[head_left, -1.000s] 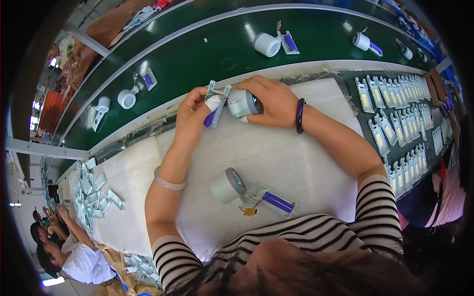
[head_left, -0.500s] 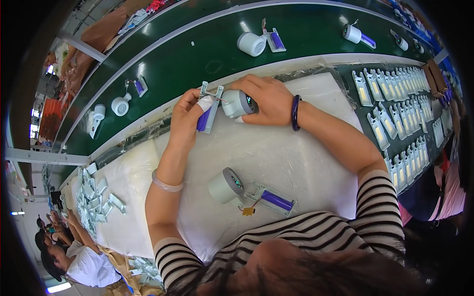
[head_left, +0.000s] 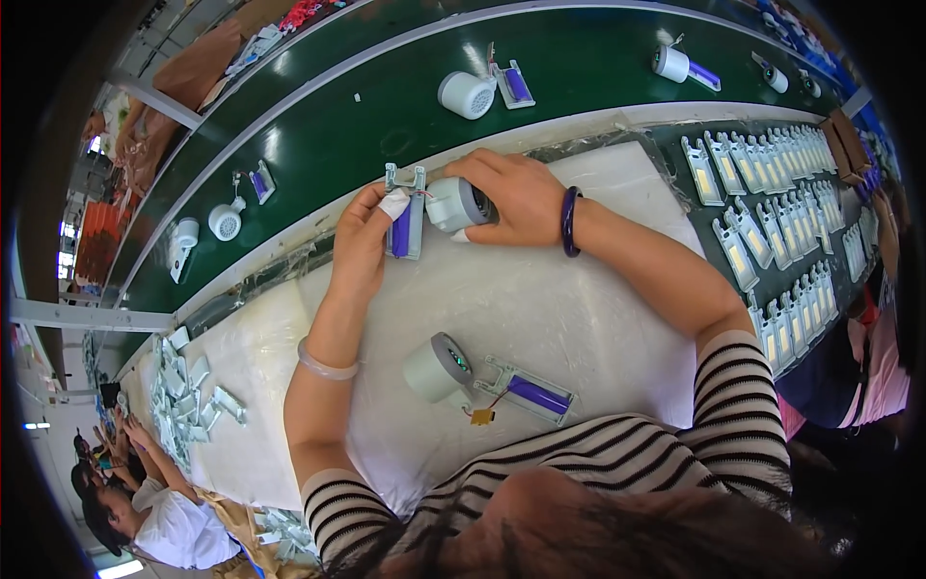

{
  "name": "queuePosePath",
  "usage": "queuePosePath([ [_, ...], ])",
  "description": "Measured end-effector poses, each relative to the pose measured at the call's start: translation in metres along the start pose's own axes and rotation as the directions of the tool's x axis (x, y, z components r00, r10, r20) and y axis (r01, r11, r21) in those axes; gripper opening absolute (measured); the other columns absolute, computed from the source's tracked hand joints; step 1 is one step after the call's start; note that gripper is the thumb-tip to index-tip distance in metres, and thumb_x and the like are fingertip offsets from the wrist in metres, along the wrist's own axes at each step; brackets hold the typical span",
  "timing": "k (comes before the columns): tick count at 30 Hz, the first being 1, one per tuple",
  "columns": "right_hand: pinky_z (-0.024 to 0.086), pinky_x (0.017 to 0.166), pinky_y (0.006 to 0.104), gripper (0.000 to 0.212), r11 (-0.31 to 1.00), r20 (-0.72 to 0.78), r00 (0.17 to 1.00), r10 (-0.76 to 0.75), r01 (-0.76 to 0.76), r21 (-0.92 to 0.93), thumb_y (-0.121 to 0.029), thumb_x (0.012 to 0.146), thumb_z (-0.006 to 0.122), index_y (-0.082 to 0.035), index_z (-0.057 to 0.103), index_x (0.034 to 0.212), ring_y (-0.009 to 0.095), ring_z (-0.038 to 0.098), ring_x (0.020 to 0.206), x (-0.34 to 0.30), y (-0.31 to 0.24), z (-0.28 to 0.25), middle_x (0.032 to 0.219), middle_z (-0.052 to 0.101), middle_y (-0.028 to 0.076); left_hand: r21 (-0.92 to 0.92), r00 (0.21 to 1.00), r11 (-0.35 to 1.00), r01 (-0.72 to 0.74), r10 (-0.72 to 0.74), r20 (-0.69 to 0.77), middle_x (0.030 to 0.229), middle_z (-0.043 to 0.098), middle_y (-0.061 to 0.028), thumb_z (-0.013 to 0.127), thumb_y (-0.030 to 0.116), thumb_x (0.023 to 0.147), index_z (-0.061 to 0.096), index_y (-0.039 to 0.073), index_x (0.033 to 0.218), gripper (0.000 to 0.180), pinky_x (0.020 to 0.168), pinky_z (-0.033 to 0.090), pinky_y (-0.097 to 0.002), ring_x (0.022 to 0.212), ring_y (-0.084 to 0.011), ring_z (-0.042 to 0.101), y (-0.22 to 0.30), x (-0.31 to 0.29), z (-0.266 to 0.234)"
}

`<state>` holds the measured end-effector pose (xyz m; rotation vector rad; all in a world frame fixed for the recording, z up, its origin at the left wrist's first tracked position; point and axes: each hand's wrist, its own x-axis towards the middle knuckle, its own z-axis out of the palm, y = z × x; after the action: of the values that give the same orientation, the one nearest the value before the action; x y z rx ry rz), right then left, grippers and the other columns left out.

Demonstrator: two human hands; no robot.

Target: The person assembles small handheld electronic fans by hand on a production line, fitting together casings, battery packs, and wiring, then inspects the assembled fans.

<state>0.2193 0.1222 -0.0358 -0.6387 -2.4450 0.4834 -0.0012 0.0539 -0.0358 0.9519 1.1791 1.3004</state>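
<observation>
My left hand point(head_left: 365, 227) is closed, thumb and fingers pinching a pale plastic handle shell point(head_left: 416, 232) with a purple cylindrical battery in it. A white covering wraps my thumb tip. My right hand point(head_left: 522, 198) curls round a pale cylindrical housing point(head_left: 447, 206) with a dark grey rim, just right of the shell. A thin red wire shows between the two parts. Below, on the plastic-covered bench, lies a second cylindrical housing point(head_left: 431, 372) with a lit display. Beside it are its open handle shell with a purple battery point(head_left: 538, 393) and a small yellow-brown piece point(head_left: 482, 416).
The green conveyor point(head_left: 357, 135) beyond the bench carries similar units, one being a white housing point(head_left: 467, 96). Rows of pale shells point(head_left: 738, 256) stand at the right. Loose pale pieces point(head_left: 183, 391) are heaped at the left, near a person in white point(head_left: 183, 526).
Units on the conveyor have shifted left. Both my hands have moved slightly left with their parts, and the handle shell is now more upright. The second unit on the bench stays put.
</observation>
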Motion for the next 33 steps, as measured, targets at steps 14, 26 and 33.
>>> queuePosePath([
  [14, 0.044, 0.089, 0.0402, 0.059, 0.994, 0.048, 0.993, 0.104, -0.102, -0.034, -0.024, 0.079, 0.066, -0.004, 0.043, 0.130, 0.033, 0.056, 0.098, 0.000, 0.010, -0.004, 0.111, 0.055, 0.018, -0.079, 0.925, 0.991, -0.107, 0.070, -0.374, 0.093, 0.064, -0.0093, 0.055, 0.016, 0.090, 0.058, -0.002, 0.105, 0.023, 0.072, 0.049, -0.0281, 0.083, -0.0164, 0.061, -0.003, 0.053, -0.041],
  [26, 0.042, 0.091, 0.0410, 0.029, 0.994, 0.072, 0.997, -0.039, 0.046, -0.100, -0.009, 0.074, 0.064, -0.004, 0.061, 0.102, 0.033, 0.052, 0.105, 0.003, 0.014, 0.006, 0.110, 0.056, 0.014, 0.727, 0.532, 0.095, 0.680, 0.618, -0.578, 0.122, 0.055, -0.0194, 0.057, 0.032, 0.082, 0.054, 0.007, 0.118, 0.043, 0.095, 0.042, -0.0460, 0.119, -0.0344, 0.048, 0.019, 0.112, -0.216],
  [33, 0.042, 0.092, 0.0410, 0.028, 0.993, 0.069, 0.997, -0.030, 0.038, -0.108, -0.008, 0.074, 0.064, -0.004, 0.061, 0.102, 0.033, 0.052, 0.105, 0.000, 0.014, 0.004, 0.110, 0.056, 0.014, 0.780, 0.791, -0.164, 0.604, 0.245, -0.561, 0.111, 0.064, -0.0191, 0.058, 0.028, 0.082, 0.060, 0.003, 0.110, 0.037, 0.086, 0.050, -0.0425, 0.104, -0.0346, 0.062, 0.058, 0.108, -0.235],
])
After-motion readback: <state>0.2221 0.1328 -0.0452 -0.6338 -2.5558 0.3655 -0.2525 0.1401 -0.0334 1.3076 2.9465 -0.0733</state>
